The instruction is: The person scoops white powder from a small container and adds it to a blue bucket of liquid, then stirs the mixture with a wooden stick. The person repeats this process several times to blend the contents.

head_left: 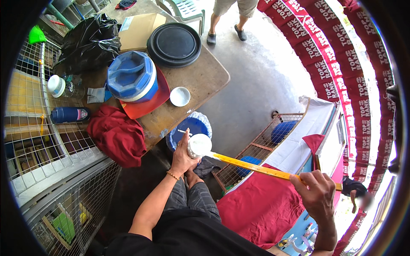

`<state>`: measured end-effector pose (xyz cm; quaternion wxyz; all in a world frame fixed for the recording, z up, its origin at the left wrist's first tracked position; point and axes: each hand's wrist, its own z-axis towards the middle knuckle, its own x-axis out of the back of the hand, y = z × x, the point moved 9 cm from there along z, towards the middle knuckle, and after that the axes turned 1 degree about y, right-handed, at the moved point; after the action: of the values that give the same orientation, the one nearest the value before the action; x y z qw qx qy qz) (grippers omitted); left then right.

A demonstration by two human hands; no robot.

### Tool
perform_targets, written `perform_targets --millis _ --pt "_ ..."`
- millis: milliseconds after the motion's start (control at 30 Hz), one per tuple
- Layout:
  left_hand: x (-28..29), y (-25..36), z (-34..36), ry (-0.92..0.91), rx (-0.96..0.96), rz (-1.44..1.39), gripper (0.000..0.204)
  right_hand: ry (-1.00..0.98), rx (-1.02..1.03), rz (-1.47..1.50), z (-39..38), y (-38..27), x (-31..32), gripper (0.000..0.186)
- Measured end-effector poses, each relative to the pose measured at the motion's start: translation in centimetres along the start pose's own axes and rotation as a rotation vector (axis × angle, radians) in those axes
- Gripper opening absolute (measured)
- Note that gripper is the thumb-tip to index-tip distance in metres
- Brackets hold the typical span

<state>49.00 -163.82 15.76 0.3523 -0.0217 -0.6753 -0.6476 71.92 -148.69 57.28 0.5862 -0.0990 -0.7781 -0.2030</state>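
Note:
My left hand [181, 156] is closed around a small round tub [199, 145] with a white top or white contents; I cannot tell which. A lit-looking white cigarette [184, 132] sticks out from between its fingers. Off to the right, my right hand [317, 193] grips a long, flat yellow strip [256, 167] with dark marks along it, like a ruler. Its far end, whitish, reaches the tub's rim. Below the tub stands a blue bucket [174, 137] with a pale liner over its edge.
On the table [209, 77] at left are a blue cooler jug [132, 79] on a red tray, a black round lid [174, 45], a white bowl [180, 97] and red cloth [115, 136]. Wire mesh cages line the left. At right, red cloth [265, 200] covers a counter. Another person [226, 17] stands ahead.

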Motion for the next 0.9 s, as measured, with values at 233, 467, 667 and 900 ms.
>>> perform_targets --millis 233,467,667,900 --pt "1.6 -1.0 -1.6 0.025 -0.006 -0.005 0.147 0.081 -0.176 0.054 -0.3 2.8 1.3 0.029" --pt "8.3 -0.4 -5.6 0.085 0.068 0.052 0.142 -0.189 -0.151 0.290 4.5 1.5 -13.2 0.038" --pt "13.7 -0.2 -9.0 0.108 0.133 -0.003 0.149 -0.336 0.033 0.211 18.4 -13.0 -41.8 0.016" --pt "16.6 -1.6 -12.7 0.168 0.197 -0.070 0.162 -0.530 0.108 0.057 30.4 -23.9 -67.1 0.012"
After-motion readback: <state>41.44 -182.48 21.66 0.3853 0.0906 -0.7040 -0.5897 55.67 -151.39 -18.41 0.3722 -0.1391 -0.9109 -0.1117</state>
